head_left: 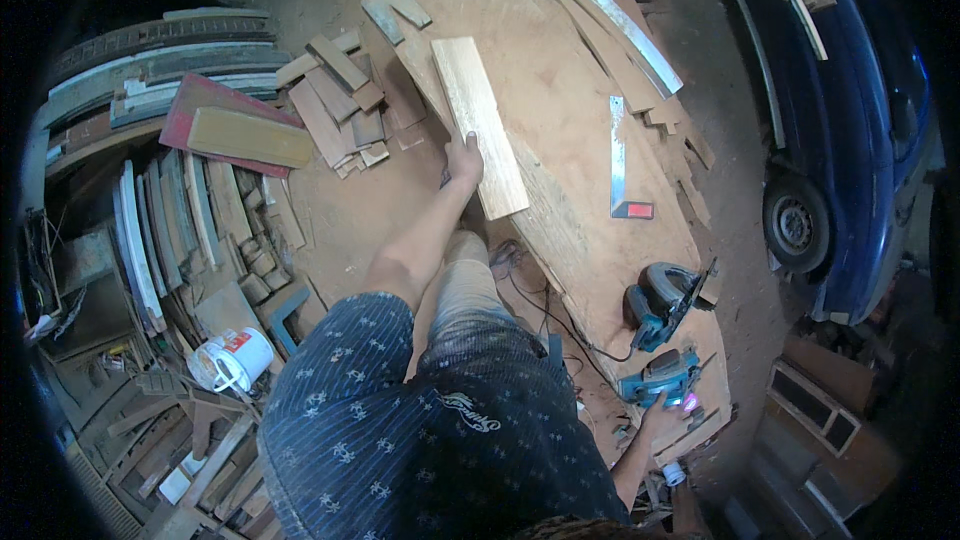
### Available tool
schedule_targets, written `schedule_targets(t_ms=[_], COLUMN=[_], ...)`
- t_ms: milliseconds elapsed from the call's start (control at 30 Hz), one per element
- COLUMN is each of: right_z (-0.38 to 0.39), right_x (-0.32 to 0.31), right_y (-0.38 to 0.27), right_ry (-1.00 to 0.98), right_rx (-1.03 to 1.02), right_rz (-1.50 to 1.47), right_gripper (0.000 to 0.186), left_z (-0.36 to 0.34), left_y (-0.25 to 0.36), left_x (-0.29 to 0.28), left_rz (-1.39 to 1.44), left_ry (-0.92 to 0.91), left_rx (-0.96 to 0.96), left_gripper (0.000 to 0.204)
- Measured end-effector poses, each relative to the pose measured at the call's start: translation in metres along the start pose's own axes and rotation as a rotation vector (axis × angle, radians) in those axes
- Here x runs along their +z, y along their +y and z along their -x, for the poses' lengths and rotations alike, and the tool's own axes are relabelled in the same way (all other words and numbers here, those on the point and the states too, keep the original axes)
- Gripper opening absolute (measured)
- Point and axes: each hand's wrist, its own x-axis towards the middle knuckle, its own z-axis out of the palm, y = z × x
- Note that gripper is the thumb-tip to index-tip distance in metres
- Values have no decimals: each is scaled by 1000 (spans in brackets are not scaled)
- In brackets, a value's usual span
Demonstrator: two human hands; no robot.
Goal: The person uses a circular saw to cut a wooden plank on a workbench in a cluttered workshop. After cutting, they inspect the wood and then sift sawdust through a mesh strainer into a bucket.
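Observation:
A pale wooden board [482, 130] is held by its left edge in my left hand [463, 160], its fingers closed round it. The board slants over the left edge of the large wooden worktop [560, 70]. At the worktop's near right end, my right hand [660, 418] is on a teal power tool [662, 377], its fingers partly hidden and seemingly closed on the grip. A small purple-white light glows beside that hand. Just beyond the tool stands a circular saw [660, 308] with a dark guard. Farther up lies a try square [618, 160] with a metal blade and red-marked stock.
Wood offcuts [340, 100] lie on the floor left of the worktop, near stacked planks [180, 70]. A white bucket [243, 355] stands at lower left. Dark cables [560, 315] hang by the worktop's left edge. A blue car [840, 120] is at right.

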Motion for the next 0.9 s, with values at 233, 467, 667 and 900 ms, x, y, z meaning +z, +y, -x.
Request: schedule_targets(t_ms=[233,467,667,900], right_z=[-7,-40,15,55], right_x=[131,121,-26,-107], right_y=[152,117,35,-126], right_ry=[-257,-170,-219,-8], right_rx=[453,718,775,306], right_rz=[-774,-1103,-1562,-1416], right_gripper=[46,43,22,32], left_z=[-14,-60,-115,-134], left_y=[11,15,14,19], left_x=[-6,12,4,-16], left_rz=[-162,-175,-397,-446], left_ry=[-38,81,-94,-161], left_rx=[-133,-173,-177,-96], left_gripper=[44,42,41,60])
